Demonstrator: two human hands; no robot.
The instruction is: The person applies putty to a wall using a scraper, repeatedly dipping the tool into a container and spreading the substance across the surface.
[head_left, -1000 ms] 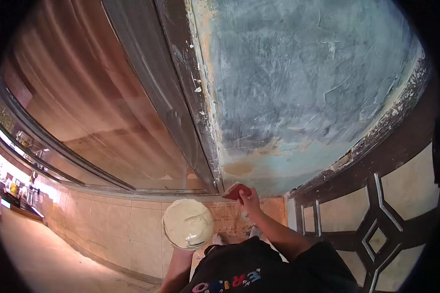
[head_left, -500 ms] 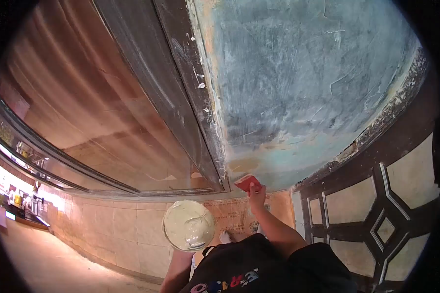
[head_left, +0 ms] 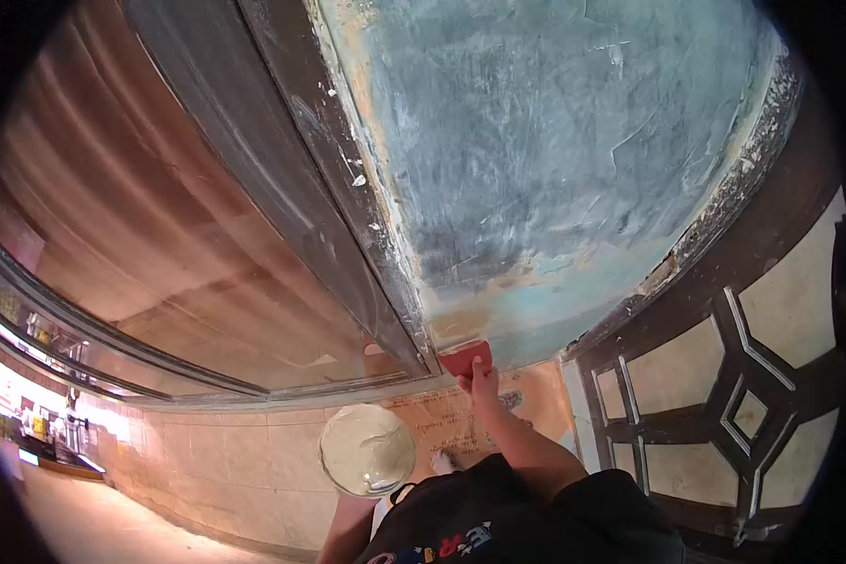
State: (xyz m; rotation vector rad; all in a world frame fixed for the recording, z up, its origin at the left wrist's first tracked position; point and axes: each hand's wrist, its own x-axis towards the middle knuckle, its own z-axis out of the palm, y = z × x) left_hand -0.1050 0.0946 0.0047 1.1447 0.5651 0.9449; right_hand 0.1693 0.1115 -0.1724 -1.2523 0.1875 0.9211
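Observation:
My right hand [head_left: 479,380] is closed on a red scraper [head_left: 464,359], whose edge lies against the bottom left corner of the blue-grey wall [head_left: 555,141], beside the dark frame. Left of my body, a round container [head_left: 367,451] filled with pale cream paste is held up by my left arm. The fingers of my left hand are hidden beneath the container; only the forearm [head_left: 348,528] shows.
A dark window frame [head_left: 282,150] with glass and brown curtains behind it stands on the left. To the right is a dark door [head_left: 677,414] with pale panels. Beige tiles [head_left: 226,451] run below the window. A foot [head_left: 445,461] shows below.
My right hand has moved slightly left, and the red scraper has turned flatter against the wall's corner. The view has shifted, with the paste container now a little lower.

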